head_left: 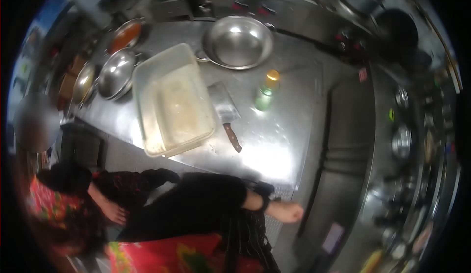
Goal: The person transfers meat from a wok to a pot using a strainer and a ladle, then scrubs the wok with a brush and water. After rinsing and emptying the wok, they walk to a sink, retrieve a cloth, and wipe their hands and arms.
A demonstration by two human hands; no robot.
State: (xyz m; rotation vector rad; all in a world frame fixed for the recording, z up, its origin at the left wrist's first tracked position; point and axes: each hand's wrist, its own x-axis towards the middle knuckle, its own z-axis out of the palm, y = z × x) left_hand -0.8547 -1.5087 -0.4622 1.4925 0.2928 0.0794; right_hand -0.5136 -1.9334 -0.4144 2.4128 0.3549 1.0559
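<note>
My left hand (285, 211) is curled into a fist at the lower right, with a dark band on its wrist and a black sleeve above it. Nothing shows sticking out of the fist, which is apart from the steel table. My right hand is out of view. A cleaver (231, 136) with a brown handle lies on the table, its blade beside a large whitish plastic tub (208, 121) and perhaps partly hidden by it. To the cleaver's right stands a green bottle (264, 100) with a yellow cap.
On the steel table (284, 138) are a wide steel pan (239, 42), steel bowls (117, 72) and a pan of orange-red contents (125, 36). A co-worker stands at left, one hand (115, 213) low. A dark-fronted counter (351, 116) bounds the right side.
</note>
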